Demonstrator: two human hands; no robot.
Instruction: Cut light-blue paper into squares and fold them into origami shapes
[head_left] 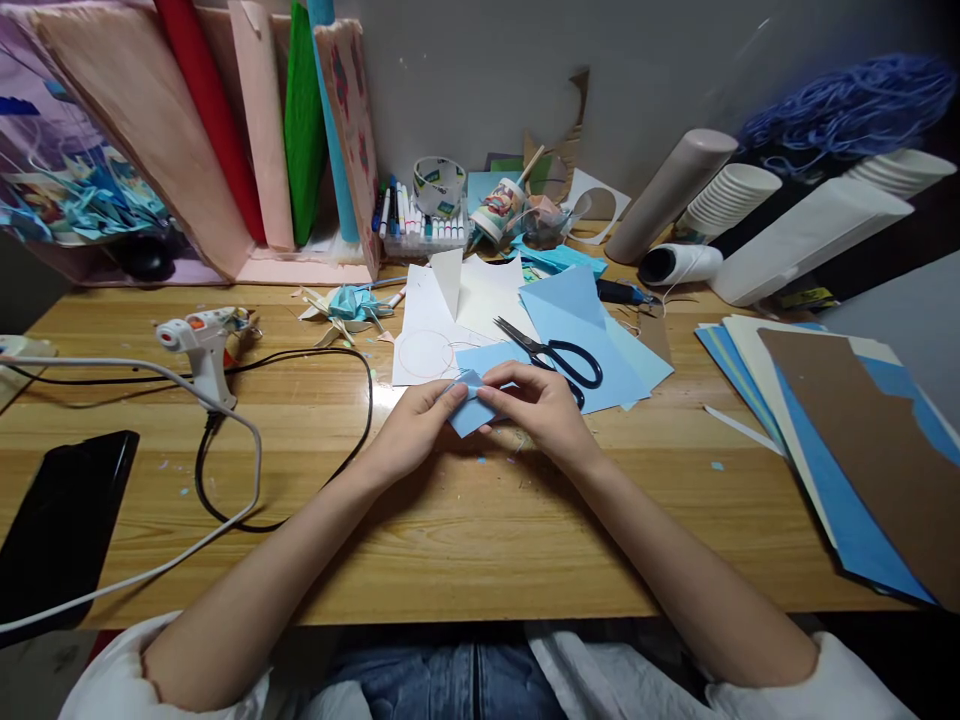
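Note:
Between my two hands, just above the wooden table, is a small piece of light blue paper (466, 418), which looks folded. My left hand (415, 425) pinches its left side with thumb and fingers. From the right, my right hand (541, 408) grips the same paper near its upper edge, fingertips closed on it. Black-handled scissors (559, 358) lie just beyond my right hand, blades pointing away to the left. Under them are light blue sheets (577, 300). A white sheet with a drawn circle (424, 352) lies beyond my left hand.
A white glue gun (202, 345) stands at left with its looping black cable (373, 400). A black phone (67, 510) lies at the left edge. Stacked coloured sheets (847, 440) are at right. Markers (424, 228), paper cups (727, 200) and blue yarn (855, 105) line the back.

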